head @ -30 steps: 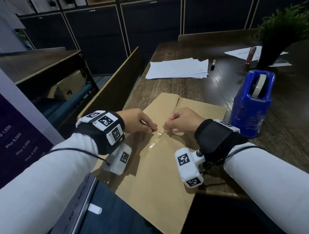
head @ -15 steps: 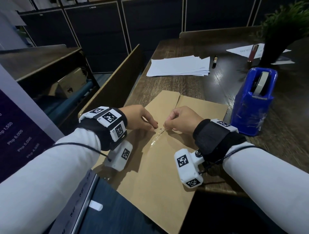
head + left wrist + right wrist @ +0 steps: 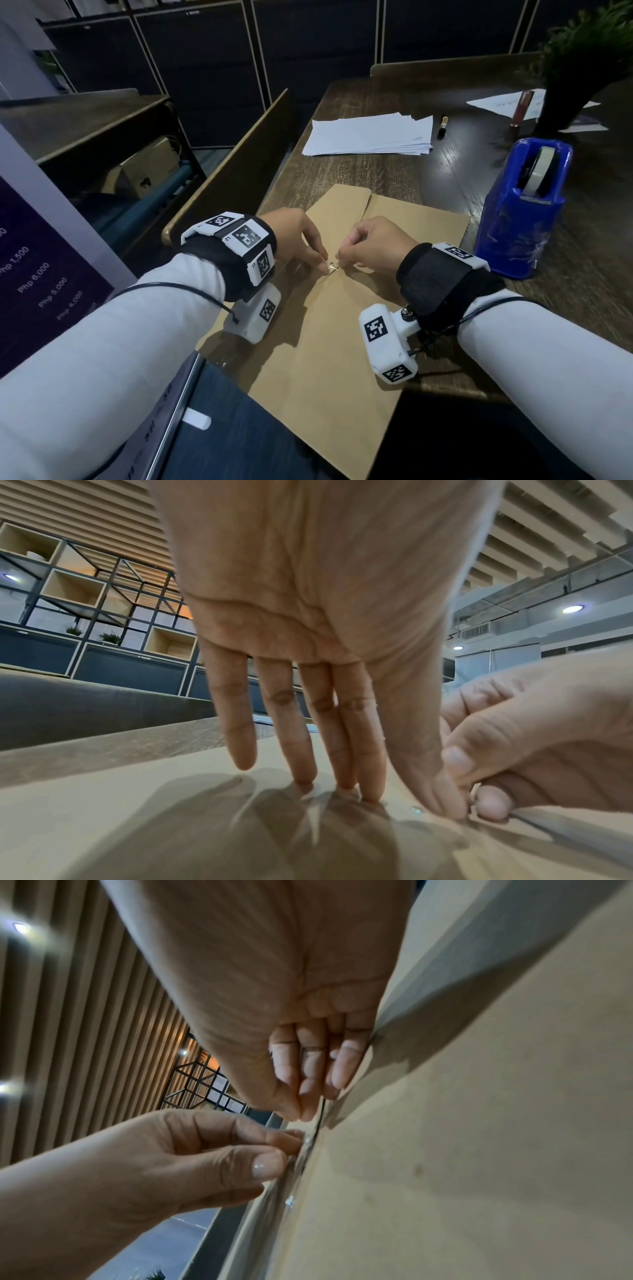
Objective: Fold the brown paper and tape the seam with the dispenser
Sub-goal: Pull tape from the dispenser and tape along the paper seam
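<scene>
The folded brown paper (image 3: pixel 329 359) lies on the dark wood table, its seam running toward me. Both hands meet at the middle of the seam. My left hand (image 3: pixel 322 260) has straight fingers with their tips on the paper (image 3: pixel 103 818), and its thumb presses down beside the seam. My right hand (image 3: pixel 342 262) is curled, thumb and index pinching the end of a clear tape strip (image 3: pixel 331 270). In the right wrist view the tape (image 3: pixel 291 1202) glints along the seam. The blue tape dispenser (image 3: pixel 520 212) stands to the right, untouched.
A stack of white sheets (image 3: pixel 368 135) and a marker (image 3: pixel 444 124) lie further back. A potted plant (image 3: pixel 575 68) stands at the back right over loose papers. A wooden partition (image 3: pixel 233 178) runs along the table's left edge. The paper overhangs the near edge.
Both hands stay at the seam, fingertips slightly closer together. The shiny length of tape below them shows less than before. The dispenser has not moved.
</scene>
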Tool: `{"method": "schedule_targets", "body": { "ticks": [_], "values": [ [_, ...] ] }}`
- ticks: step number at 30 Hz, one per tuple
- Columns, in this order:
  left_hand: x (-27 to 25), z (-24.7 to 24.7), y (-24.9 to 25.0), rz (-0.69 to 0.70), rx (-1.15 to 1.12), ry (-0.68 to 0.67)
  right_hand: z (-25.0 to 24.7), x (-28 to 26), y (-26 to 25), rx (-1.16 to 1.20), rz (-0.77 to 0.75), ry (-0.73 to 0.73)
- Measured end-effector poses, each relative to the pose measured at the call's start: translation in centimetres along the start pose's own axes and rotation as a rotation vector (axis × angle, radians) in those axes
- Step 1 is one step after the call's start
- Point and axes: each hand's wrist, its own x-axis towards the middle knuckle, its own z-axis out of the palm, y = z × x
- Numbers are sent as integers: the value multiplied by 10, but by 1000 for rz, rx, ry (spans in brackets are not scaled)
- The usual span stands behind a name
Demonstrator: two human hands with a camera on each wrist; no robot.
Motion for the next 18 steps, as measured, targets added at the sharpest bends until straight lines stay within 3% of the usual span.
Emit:
{"method": "schedule_targets", "body": {
  "ticks": [18],
  "values": [
    [7,3,16,-14,172,31,0,6,4,-4,-22,-14]
  ]
}}
